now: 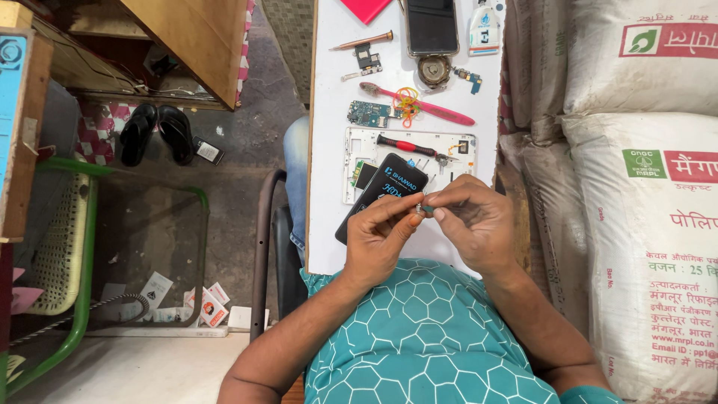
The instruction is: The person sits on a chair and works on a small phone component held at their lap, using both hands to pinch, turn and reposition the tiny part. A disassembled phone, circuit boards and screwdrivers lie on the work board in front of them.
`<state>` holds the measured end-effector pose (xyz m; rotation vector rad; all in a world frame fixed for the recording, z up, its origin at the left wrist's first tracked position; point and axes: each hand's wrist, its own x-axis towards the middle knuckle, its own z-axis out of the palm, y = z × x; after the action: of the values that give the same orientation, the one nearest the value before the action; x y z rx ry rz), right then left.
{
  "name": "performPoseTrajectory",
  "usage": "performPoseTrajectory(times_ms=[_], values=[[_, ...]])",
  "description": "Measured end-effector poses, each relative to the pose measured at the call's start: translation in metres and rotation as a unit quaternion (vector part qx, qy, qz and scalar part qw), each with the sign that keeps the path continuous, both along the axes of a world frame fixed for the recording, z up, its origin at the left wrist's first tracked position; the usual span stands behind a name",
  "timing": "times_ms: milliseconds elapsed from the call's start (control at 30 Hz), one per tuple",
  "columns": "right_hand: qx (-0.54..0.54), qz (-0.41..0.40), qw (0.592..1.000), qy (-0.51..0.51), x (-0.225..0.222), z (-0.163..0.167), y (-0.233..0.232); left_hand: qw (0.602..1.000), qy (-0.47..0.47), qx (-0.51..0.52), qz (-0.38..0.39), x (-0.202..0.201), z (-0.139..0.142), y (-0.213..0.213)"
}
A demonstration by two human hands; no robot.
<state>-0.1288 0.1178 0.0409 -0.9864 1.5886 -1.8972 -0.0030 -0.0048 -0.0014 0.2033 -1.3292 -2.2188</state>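
I see my left hand [381,239] and right hand [471,221] meeting fingertip to fingertip, pinching a tiny part [421,210] over the bench [329,150]; I cannot make out its shape.

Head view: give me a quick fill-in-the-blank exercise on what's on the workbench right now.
1. Both hands, left hand and right hand, pinch a small ____ part between their fingertips.
2. The red-handled screwdriver lies on the white ____ frame.
3. The toothbrush on the white table is ____ in colour.

Missing words: metal; phone; pink
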Motion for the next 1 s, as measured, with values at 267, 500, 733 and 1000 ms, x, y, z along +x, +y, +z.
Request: performPoseTrajectory(times_ms=[267,500,733,1000], values=[[0.007,0.01,1.0,0.019,-0.002,-0.002,0.004,0.995,-0.029,-0.094,0.031,0.003,0.008,0.0],[0.013,-0.023,0.999,0.021,0.002,-0.003,0.003,0.997,-0.027,-0.077,0.018,0.002,0.01,-0.001],[0.01,-0.009,0.999,0.042,0.001,-0.001,0.004,0.995,-0.026,-0.087,0.029,0.003,0.011,0.0],[0.003,-0.038,0.998,0.05,0.002,-0.006,0.001,0.995,-0.03,-0.083,0.04,0.002,0.012,0.0]])
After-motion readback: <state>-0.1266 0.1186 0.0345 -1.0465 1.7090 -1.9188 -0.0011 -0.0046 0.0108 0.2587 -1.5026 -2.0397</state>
